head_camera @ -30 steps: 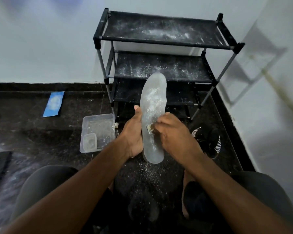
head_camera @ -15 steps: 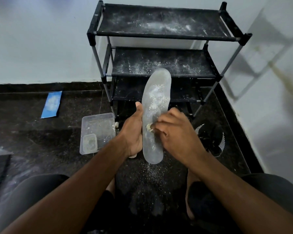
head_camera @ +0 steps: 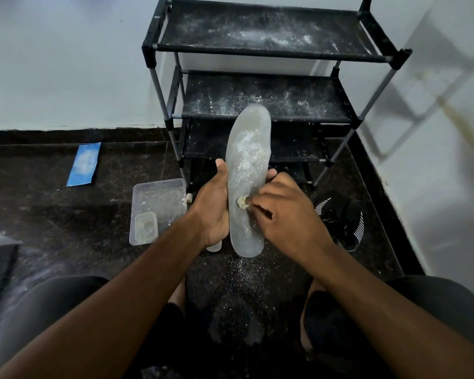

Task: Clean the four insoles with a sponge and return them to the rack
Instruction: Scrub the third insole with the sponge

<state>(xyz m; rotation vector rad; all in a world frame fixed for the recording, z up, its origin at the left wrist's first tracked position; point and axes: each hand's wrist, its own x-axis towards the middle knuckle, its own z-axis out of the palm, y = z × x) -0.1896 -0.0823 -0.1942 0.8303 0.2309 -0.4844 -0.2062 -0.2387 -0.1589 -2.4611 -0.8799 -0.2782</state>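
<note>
A long grey insole (head_camera: 248, 160), dusted with white powder, stands upright in front of the black shoe rack (head_camera: 268, 53). My left hand (head_camera: 212, 212) grips its lower left edge, thumb up along the side. My right hand (head_camera: 282, 214) pinches a small pale sponge piece (head_camera: 242, 201) and presses it against the insole's lower half. The rack's three fabric shelves are speckled with white powder and hold no insoles that I can see. A second pale piece (head_camera: 214, 246) peeks out under my left hand.
A clear plastic tray (head_camera: 159, 198) with a smaller tub (head_camera: 145, 227) inside sits on the dark floor to the left. A blue card (head_camera: 84, 164) lies further left. A black shoe with white stripes (head_camera: 340, 220) lies at the right by the wall. White powder is scattered on the floor below the insole.
The powder patch on the insole's upper half has thinned. My right hand with the sponge has stayed at the lower middle, and the view has tilted slightly upward.
</note>
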